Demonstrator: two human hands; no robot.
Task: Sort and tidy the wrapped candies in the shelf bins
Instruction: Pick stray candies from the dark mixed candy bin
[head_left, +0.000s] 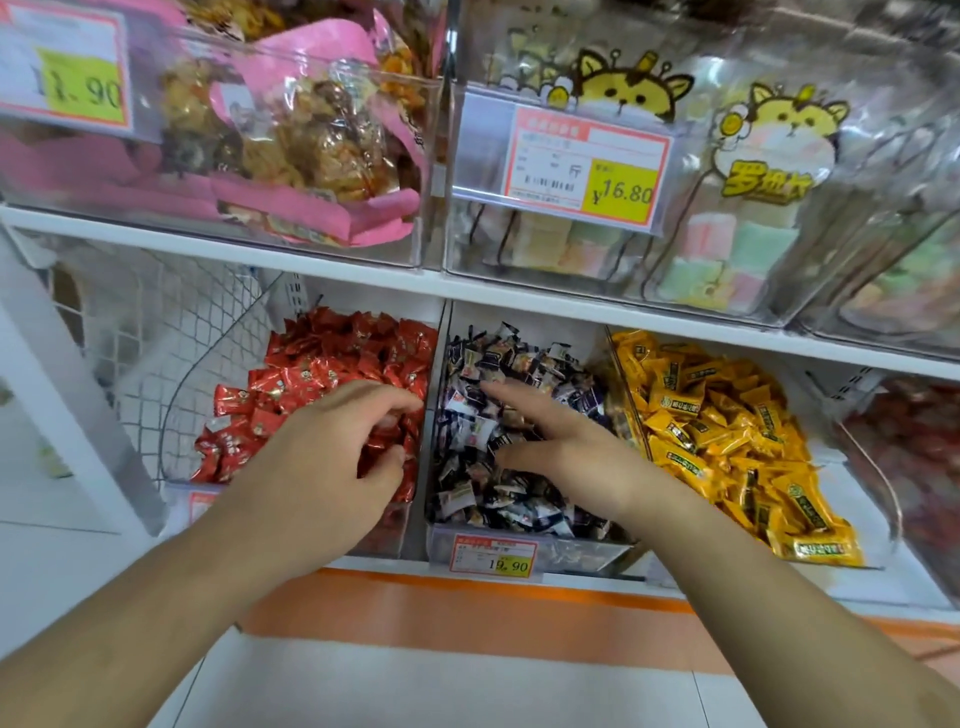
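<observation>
My left hand (332, 447) curled into the red candies (332, 364), grip contents unclear, right hand (561, 447) lay open-fingered on the dark candies (519, 467) w/ nothing held, so raking fast could've flicked pieces over the divider (434, 395).

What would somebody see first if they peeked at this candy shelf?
Probably the three bright piles on the lower shelf: red candies on the left, dark purple-and-white candies in the middle bin, and yellow candies on the right. Two bare arms reach in, the left hand over the red pile and the right hand with fingers spread over the middle one. Above, yellow cartoon cat bags fill a clear bin.
</observation>
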